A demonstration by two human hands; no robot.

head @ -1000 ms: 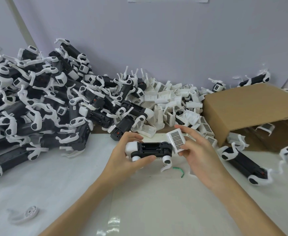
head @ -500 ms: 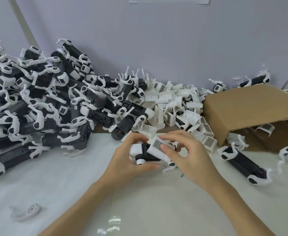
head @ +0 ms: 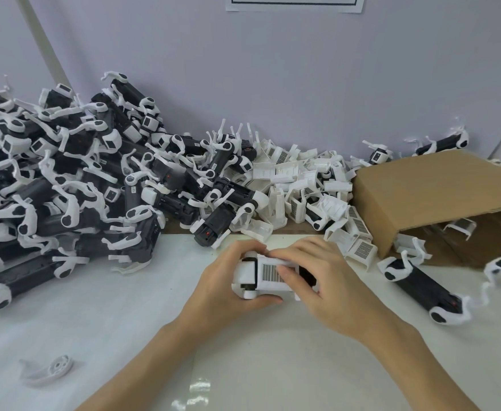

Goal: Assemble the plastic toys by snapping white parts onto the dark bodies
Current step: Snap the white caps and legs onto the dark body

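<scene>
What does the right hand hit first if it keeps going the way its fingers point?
The white cover on the dark body; the right hand already touches it. Beyond sits the left hand.

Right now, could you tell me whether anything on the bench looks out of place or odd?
One thing: a loose white leg part lies alone at the near left of the white table, apart from the piles. The cardboard box lies tipped on its side, with toys spilling from its opening.
</scene>
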